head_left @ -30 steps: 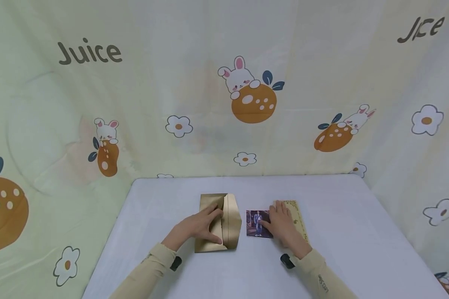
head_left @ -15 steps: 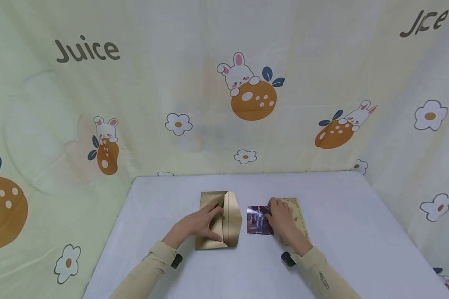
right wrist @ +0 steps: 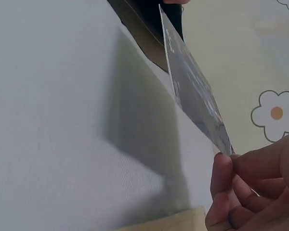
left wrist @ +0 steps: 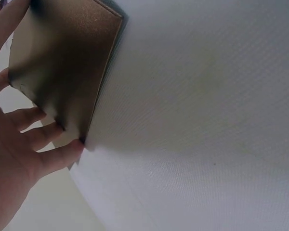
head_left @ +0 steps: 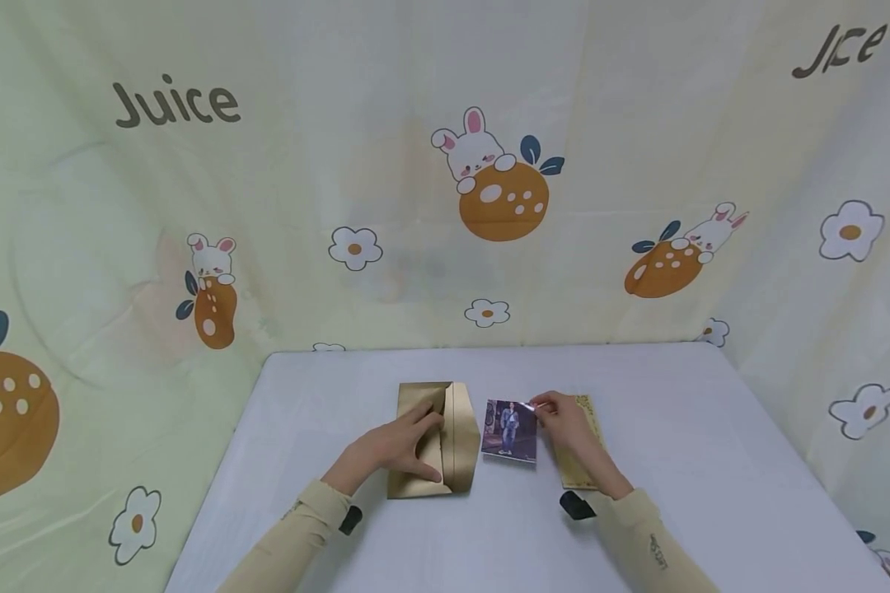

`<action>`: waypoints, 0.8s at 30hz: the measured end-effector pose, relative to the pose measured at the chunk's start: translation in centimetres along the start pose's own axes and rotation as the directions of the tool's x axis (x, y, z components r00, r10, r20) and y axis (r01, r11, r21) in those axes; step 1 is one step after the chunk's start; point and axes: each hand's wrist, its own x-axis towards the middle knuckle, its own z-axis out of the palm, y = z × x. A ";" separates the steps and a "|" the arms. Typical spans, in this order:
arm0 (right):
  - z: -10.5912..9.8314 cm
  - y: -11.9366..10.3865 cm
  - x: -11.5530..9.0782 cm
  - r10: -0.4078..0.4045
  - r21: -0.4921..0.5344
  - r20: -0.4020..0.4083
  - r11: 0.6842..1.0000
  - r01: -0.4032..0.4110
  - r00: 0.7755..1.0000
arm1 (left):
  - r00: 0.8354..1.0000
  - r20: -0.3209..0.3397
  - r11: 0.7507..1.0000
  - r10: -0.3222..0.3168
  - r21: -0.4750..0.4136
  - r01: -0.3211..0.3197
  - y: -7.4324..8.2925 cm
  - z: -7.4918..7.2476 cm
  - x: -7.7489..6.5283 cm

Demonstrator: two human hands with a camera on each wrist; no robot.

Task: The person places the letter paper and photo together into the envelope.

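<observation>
My right hand point(head_left: 566, 422) pinches a photo point(head_left: 509, 431) by its far right corner, between thumb and fingers. The print shows a standing figure in blue. In the right wrist view the photo point(right wrist: 192, 86) slants up off the white surface and casts a shadow. My left hand point(head_left: 398, 446) rests with spread fingers on a gold envelope point(head_left: 461, 453), whose flap lies unfolded to the right. Fingertips point(left wrist: 74, 147) press on the envelope point(left wrist: 70, 57) in the left wrist view. A cream card with gold patterning point(head_left: 577, 471) lies under the right hand and wrist, partly hidden.
A white-covered table point(head_left: 682, 461) carries these items near its middle. Behind it hangs a pale curtain point(head_left: 386, 148) printed with rabbits, oranges and flowers. A black wrist device point(head_left: 577, 505) sits at the right cuff, another point(head_left: 351, 520) at the left.
The right hand has gone from lying over the photo and card to pinching the photo's corner. The photo has lifted and shifted slightly left and away. The left hand stays put.
</observation>
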 end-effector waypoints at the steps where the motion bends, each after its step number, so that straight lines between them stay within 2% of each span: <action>1: 0.1 0.0 0.1 -0.003 0.017 0.009 1.000 0.003 1.000 | 1.000 0.001 1.000 0.000 -0.001 0.000 0.0 0.0 0.0; 10: 3.0 0.0 0.9 -0.046 0.008 0.017 0.999 0.046 0.999 | 1.000 -0.009 1.000 0.008 0.003 -0.008 -0.2 0.2 0.1; 17: 5.3 -1.3 1.2 -0.076 0.044 0.032 0.996 0.075 0.997 | 1.000 -0.012 1.000 0.001 0.020 -0.001 -0.4 0.4 0.2; 24: 7.2 -2.9 1.3 -0.111 0.031 0.042 0.993 0.110 0.993 | 1.000 -0.010 1.000 -0.013 -0.001 0.013 -0.6 0.6 0.3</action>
